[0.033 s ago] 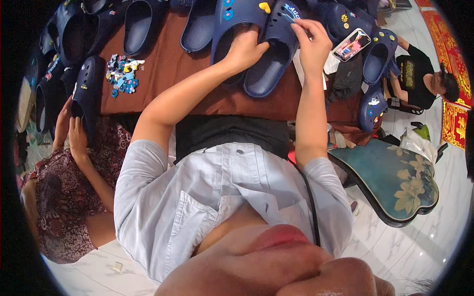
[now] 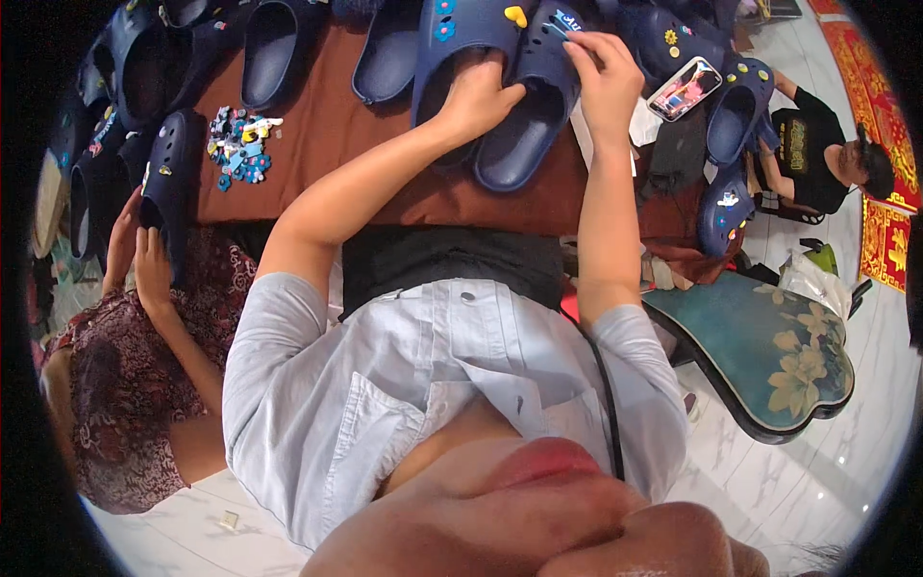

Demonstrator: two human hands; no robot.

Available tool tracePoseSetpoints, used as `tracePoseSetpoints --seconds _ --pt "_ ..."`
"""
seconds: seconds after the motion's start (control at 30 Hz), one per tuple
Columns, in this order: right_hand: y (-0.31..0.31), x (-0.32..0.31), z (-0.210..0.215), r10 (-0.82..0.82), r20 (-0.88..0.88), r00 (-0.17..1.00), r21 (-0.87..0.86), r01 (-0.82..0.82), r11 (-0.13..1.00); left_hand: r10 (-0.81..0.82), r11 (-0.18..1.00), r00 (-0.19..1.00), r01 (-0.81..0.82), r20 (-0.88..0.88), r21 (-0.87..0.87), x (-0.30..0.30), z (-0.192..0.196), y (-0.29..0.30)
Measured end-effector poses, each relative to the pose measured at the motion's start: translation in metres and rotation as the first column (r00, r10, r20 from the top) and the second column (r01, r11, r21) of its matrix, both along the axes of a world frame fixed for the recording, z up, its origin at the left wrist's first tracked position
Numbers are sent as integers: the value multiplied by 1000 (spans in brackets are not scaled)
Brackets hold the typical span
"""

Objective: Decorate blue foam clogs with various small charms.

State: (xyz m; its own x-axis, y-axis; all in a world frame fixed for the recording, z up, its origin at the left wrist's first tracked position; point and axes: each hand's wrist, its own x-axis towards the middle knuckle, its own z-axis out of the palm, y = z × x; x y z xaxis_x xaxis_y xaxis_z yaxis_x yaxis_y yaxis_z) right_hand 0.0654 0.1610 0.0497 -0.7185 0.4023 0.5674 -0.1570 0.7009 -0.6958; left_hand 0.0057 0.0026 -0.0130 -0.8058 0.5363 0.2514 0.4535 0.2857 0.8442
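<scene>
A dark blue clog of soft foam is worked on near the far edge of the tabletop, which is covered with a brown cloth. The clog lies with its opening upward and its toe toward the far edge. Its upper part has round holes, and a small charm in light blue and white is seen on it close to the toe. The left hand is laid on the clog at its opening, and its grip is closed over the rim there, so the clog is held down. The right hand is placed at the toe part, and its grip is narrow, with the fingertips pinched on the light blue charm.

A second clog of the same colour is touching the first one on its left side; a yellow charm and blue flower charms are fixed on it. More dark blue clogs are lined along the far edge and the left edge. A small heap of coloured charms lies loose on the cloth near the left edge. A phone with a lit screen is lying near the right edge, among other clogs. At the left edge another clog is held by the hands of a second person. A chair with a teal flowered seat stands on the floor at the right.
</scene>
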Motion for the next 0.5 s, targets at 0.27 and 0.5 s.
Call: tracePoseSetpoints --seconds 0.27,0.5 --pt "10 -32 -6 104 57 993 576 -118 809 1 989 1000 2 19 -146 -1 13 -6" --pt "12 -27 -3 89 155 984 545 -160 823 -27 984 994 45 103 -172 1 22 -6"
